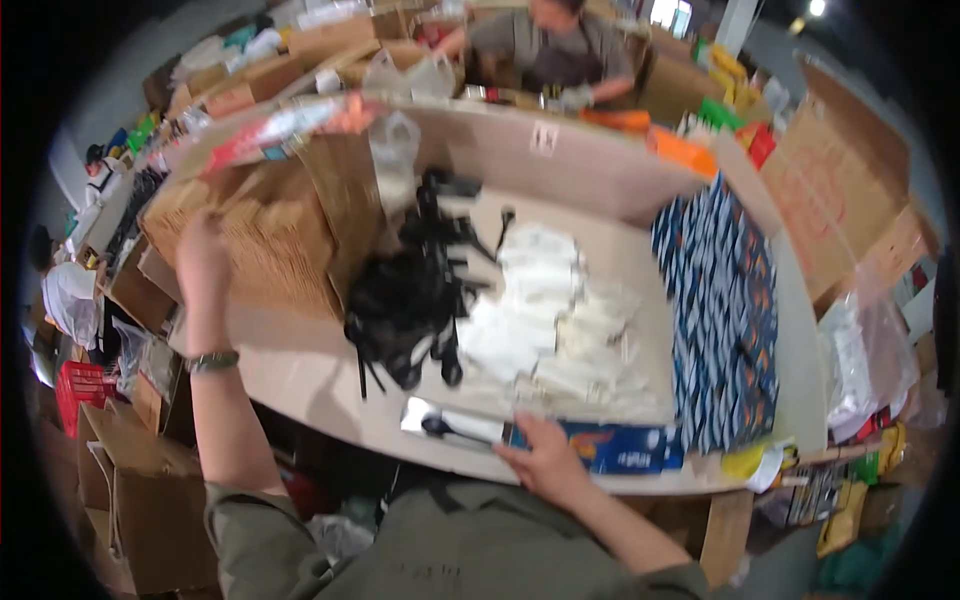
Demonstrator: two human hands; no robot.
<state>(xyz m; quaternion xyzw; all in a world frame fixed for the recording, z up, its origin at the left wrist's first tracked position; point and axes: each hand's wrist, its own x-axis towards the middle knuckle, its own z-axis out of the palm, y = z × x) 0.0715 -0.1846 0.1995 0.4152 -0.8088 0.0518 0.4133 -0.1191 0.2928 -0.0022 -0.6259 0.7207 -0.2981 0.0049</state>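
My left hand (205,258) is over the front of a thick stack of brown cardboard pieces (265,235) at the table's left. Motion blurs its fingers, so whether they grip a piece cannot be told. Near the front edge, my right hand (548,462) holds a flat blue package (625,448), thumb and fingers over its left part. A black rod-like piece with a rounded end (455,430) lies on the silvery-white left end of that package. Beyond are a heap of black parts with rods (405,300) and a spread pile of white flat pieces (545,310).
A row of blue patterned packets (715,320) fills the table's right side. Low boards (560,165) wall the table's back. Open cartons stand at the right (850,180) and lower left (150,500). Across the table, a person (555,50) stands among boxes.
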